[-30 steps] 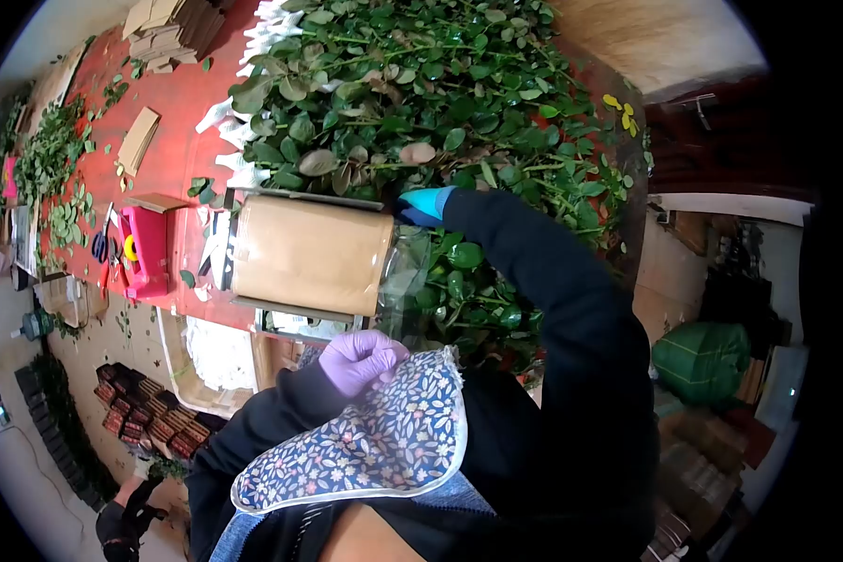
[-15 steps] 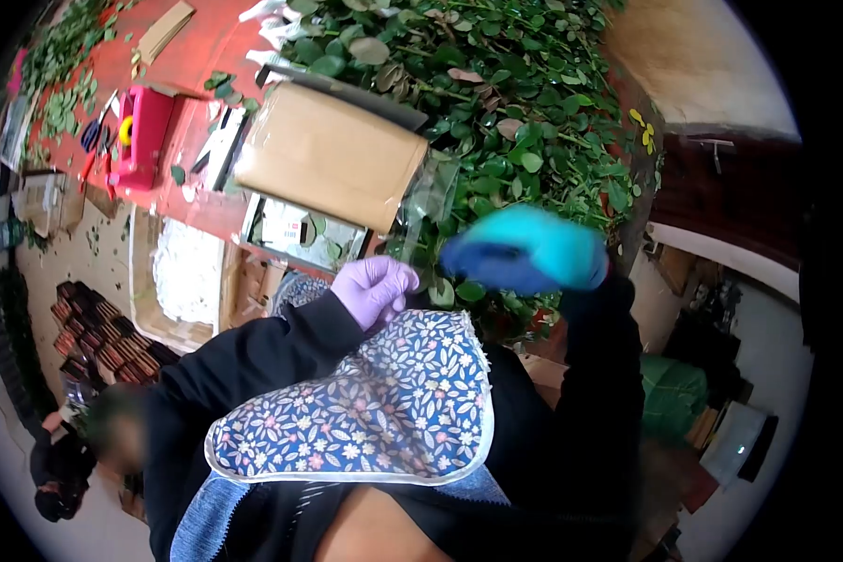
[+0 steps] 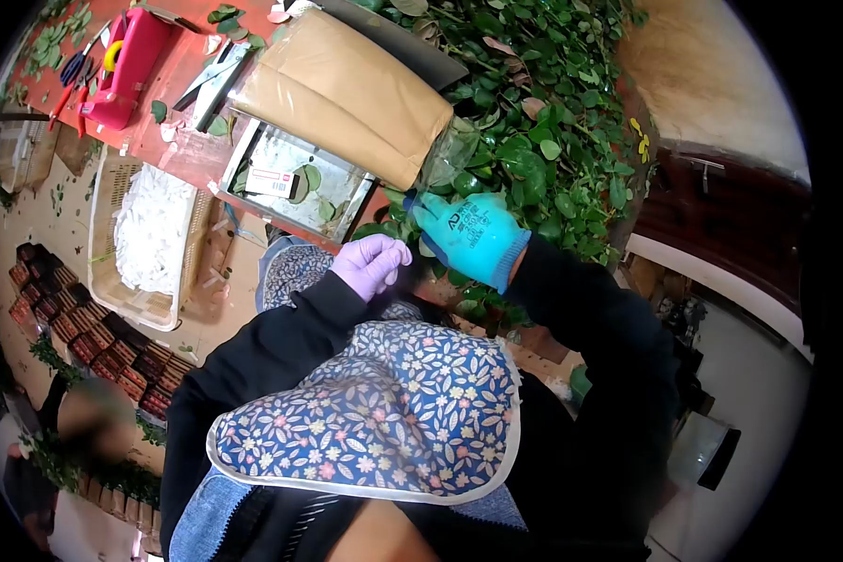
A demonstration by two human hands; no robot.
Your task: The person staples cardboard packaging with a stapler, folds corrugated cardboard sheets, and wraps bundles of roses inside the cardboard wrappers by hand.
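Observation:
My left hand (image 3: 372, 265), in a thin purple glove, is closed in front of my chest, the fingertips curled against the thumb. Whatever it may pinch is too small to make out. Just up and to the right, my right hand (image 3: 473, 234) wears a teal coated glove with a dark blue palm. Its fingers are bent together, by the lower end of a brown paper bundle in clear plastic wrap (image 3: 351, 98). Their grip is hidden behind the glove. Leafy green stems (image 3: 543, 140) lie beyond and beside this hand.
A metal-rimmed tray (image 3: 342, 220) with loose leaves and a small box sits below the bundle. On the red table (image 3: 183, 70) are a pink tape dispenser (image 3: 126, 70) and scissors (image 3: 75, 66). A basket (image 3: 103, 248) of white pieces stands lower left. Another person is blurred at left.
My right hand has swung left and slowed, now beside the wrapped bundle and closer to my left hand. The left hand stays closed, slightly higher. The whole view has shifted a little.

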